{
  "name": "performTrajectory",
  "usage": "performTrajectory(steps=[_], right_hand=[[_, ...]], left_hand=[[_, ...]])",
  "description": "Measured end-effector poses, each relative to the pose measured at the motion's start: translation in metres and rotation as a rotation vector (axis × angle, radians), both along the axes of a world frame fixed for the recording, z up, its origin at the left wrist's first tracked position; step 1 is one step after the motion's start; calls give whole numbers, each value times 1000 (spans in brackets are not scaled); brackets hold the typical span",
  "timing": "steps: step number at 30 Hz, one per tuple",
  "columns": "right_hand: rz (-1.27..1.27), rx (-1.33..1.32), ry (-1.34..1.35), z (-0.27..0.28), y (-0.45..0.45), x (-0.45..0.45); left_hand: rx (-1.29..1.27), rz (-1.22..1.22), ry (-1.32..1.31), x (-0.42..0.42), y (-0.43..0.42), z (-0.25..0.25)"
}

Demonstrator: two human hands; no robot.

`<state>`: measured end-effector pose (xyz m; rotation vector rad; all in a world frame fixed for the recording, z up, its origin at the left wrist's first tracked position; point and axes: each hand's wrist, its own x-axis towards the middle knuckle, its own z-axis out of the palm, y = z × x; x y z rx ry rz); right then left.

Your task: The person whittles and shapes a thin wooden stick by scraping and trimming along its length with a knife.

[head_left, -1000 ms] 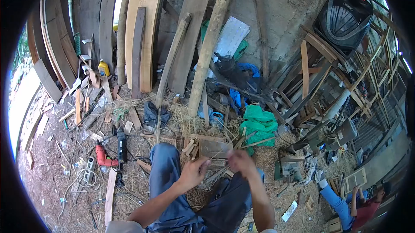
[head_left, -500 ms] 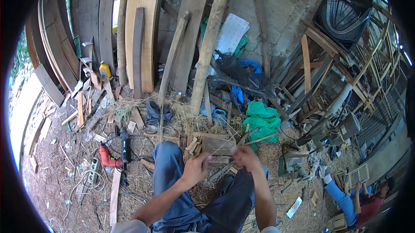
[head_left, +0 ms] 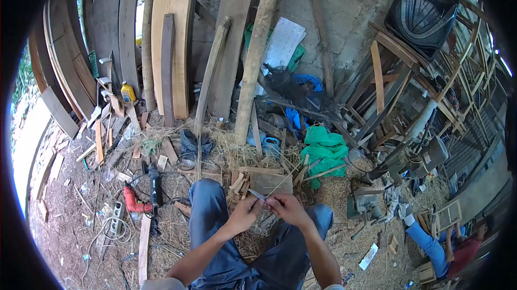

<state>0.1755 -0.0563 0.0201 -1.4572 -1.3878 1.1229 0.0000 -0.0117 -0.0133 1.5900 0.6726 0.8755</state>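
Note:
Above my knees, my left hand (head_left: 243,215) and my right hand (head_left: 287,208) are close together, their fingertips nearly meeting. A small pointed blade (head_left: 257,195) sticks up and left from between them, and its handle seems to be within my left hand's closed fingers. The fingers of my right hand pinch a thin pale strip (head_left: 280,184) that slants up to the right. Just beyond the hands lies a flat grey-brown board (head_left: 264,182), with small wood offcuts (head_left: 238,183) at its left side.
A red drill (head_left: 134,200), a dark power tool (head_left: 155,187) and a power strip (head_left: 116,219) lie on the left. Green cloth (head_left: 325,151) is ahead on the right. Tall planks (head_left: 175,37) lean at the back. Another person (head_left: 467,252) sits at the far right.
My right hand has come down and left toward my left hand, so the gap between them has narrowed. The blade between them now shows clearly.

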Motion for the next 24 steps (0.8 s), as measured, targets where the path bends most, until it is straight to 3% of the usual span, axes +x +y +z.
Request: performTrajectory(steps=[2,4,6,8,10,12,16,22,24], right_hand=[[48,0,-37,0,4,2],[-147,64,-25,12,9,22],[-91,-30,37,27,4,25],[160,146,-224,28,-3,11],[205,-18,-107,23,-3,13],[51,-85,-24,28,0,23],[98,-8,-75,30,-7,17],[100,-199,17,20,4,28],[103,92,-139,17,1,14]], left_hand=[[18,-13,-26,-5,-2,4],[62,-75,99,-17,-4,19],[16,-87,42,-18,-8,18],[-33,-97,-22,-15,-10,19],[-99,-138,-66,-10,-10,23],[-219,-211,-89,-12,-7,27],[-455,-365,-191,-16,-5,26],[-504,-290,-174,-11,-2,29],[-454,-251,-141,-10,-4,24]])
